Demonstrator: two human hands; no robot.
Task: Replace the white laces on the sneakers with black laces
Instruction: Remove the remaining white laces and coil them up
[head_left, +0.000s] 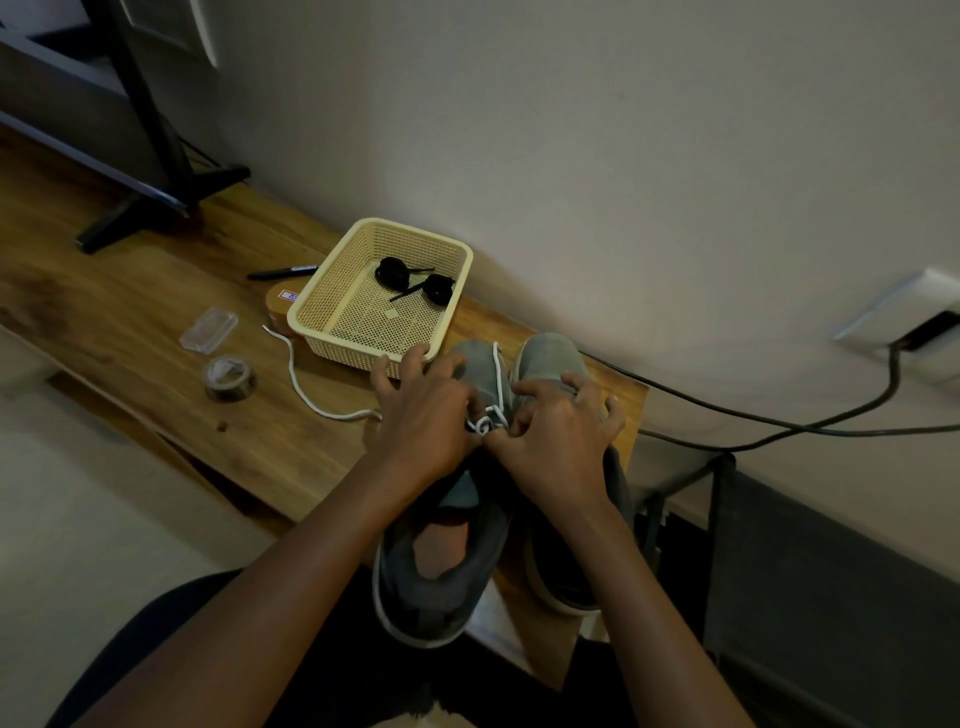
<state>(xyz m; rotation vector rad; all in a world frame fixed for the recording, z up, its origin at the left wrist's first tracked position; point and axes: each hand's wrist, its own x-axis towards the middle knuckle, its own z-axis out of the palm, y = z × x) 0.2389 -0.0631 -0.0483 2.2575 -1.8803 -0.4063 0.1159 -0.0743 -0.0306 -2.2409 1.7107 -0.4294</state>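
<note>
Pinching the white lace (488, 415) at its tangled crossing, the left grip (423, 410) and right grip (558, 436) meet over the left sneaker (441, 566), fingers curled on the cord from either side. The right sneaker (550, 358) stands just beside it on the wooden worktop (156, 291), both toes toward the wall. One lace end trails left across the worktop. Two coiled black laces (410, 280) lie in the cream basket (311, 301), just behind the toes.

No legible text. Small red-edged white label (289, 295) on round brown disc (274, 313) carried blue marks, too small to read.
</note>
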